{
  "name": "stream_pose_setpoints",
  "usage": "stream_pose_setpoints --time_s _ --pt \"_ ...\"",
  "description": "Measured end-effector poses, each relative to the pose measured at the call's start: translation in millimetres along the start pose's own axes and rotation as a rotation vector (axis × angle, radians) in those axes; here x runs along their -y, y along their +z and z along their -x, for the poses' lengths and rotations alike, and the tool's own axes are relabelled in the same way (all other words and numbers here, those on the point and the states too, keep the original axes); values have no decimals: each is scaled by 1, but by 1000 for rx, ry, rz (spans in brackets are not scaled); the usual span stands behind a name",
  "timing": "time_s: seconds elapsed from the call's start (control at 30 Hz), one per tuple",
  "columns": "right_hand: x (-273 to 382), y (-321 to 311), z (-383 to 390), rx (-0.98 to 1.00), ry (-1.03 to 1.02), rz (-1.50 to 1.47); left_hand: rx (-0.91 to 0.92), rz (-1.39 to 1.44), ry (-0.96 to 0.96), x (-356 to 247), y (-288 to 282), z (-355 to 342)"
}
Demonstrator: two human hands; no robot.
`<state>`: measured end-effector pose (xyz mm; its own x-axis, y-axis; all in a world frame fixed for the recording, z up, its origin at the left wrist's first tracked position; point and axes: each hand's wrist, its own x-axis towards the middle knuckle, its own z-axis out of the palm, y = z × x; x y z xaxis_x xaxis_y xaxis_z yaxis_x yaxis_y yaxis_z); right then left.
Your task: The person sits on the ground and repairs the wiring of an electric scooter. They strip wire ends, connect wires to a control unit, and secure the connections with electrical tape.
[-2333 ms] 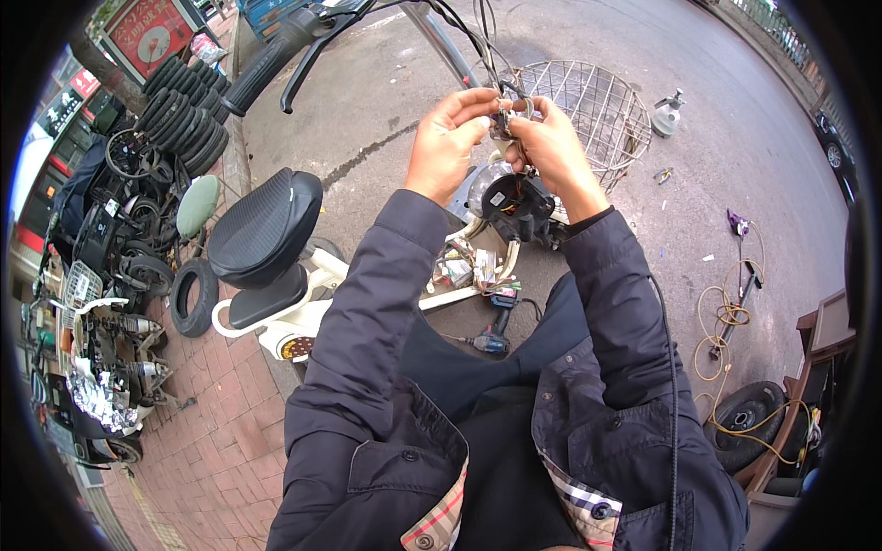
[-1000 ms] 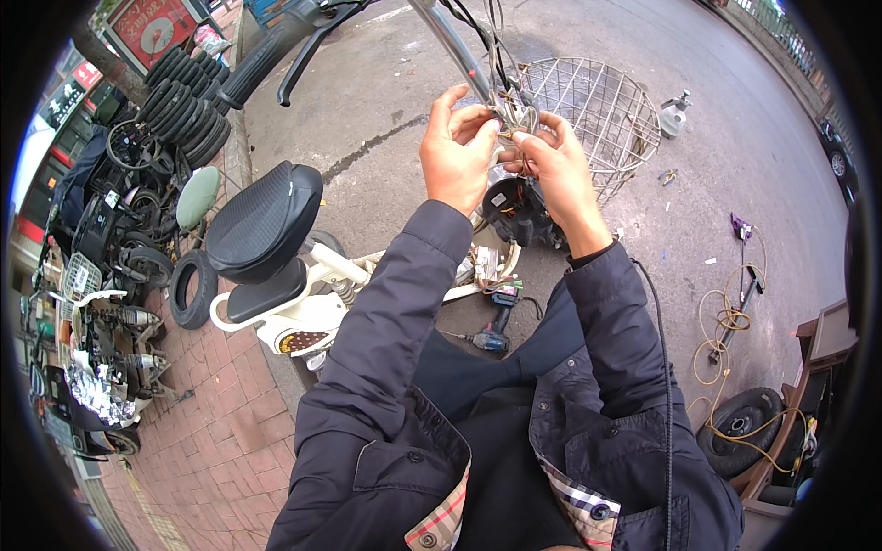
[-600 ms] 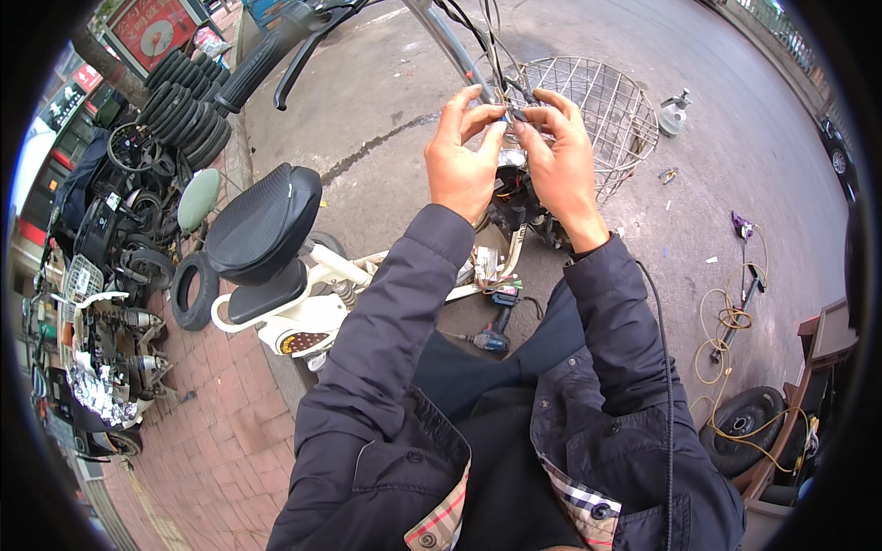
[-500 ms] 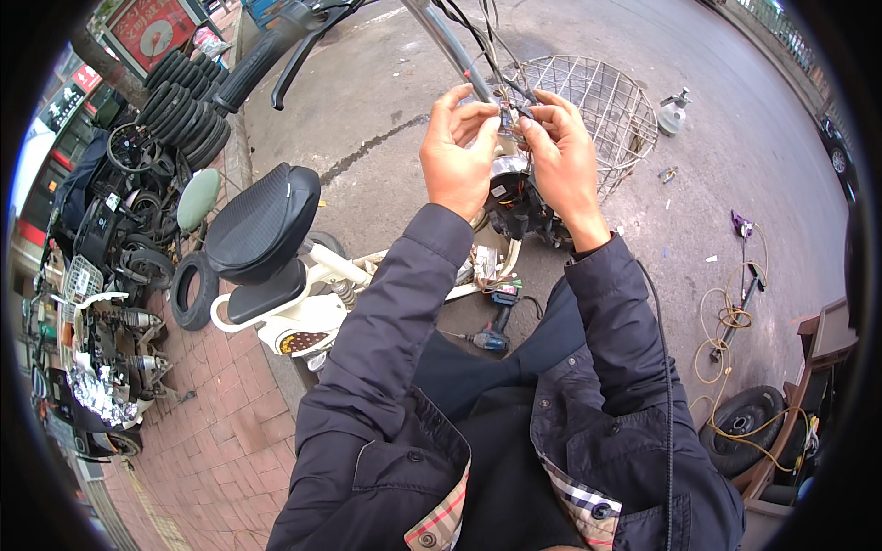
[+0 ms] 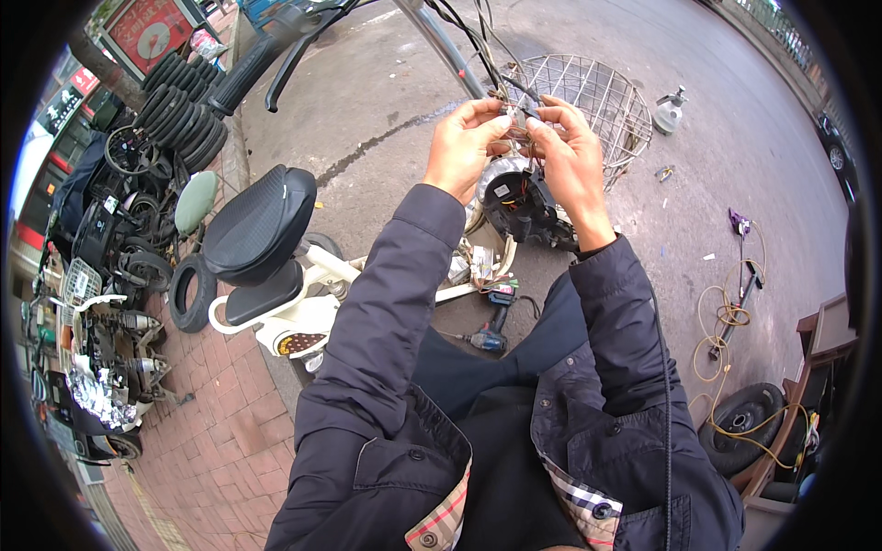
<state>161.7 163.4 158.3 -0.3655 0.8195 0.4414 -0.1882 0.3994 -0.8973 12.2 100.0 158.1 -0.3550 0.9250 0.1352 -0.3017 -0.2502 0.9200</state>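
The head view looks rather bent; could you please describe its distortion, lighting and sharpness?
Head view: the roadside fence curves near the black fisheye rim; daylight is soft, with glare on the foil; the wires between left hand and right hand are too small to separate.

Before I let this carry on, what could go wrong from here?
The wires between the left hand and right hand could slip or get strained, since only fingertips seem to hold them. The power drill looks close to the person's leg, so a shifting leg might knock it.
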Motion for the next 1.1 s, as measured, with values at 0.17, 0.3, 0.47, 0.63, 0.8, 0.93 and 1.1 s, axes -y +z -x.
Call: stream_pose_setpoints --time_s 0.17,0.3,0.47,0.63,0.8,0.93,1.1 --pt "-1 2 2 -13 23 -25 -16 6 38 -1 -2 0" --pt "-1 5 3 -6 47 -74 -21 -63 43 -4 -3 -1" --pt "-5 8 5 -1 12 -28 -60 -93 41 -5 -2 -1" --pt "-7 6 7 45 -1 43 -125 -152 85 2 0 -4" --pt "-7 5 11 77 -52 142 -196 -252 144 11 3 -8" --pt "-7 1 11 120 -68 196 -162 -198 168 13 4 -6" --pt "-10 0 12 115 -128 282 -79 -55 51 6 -4 0"
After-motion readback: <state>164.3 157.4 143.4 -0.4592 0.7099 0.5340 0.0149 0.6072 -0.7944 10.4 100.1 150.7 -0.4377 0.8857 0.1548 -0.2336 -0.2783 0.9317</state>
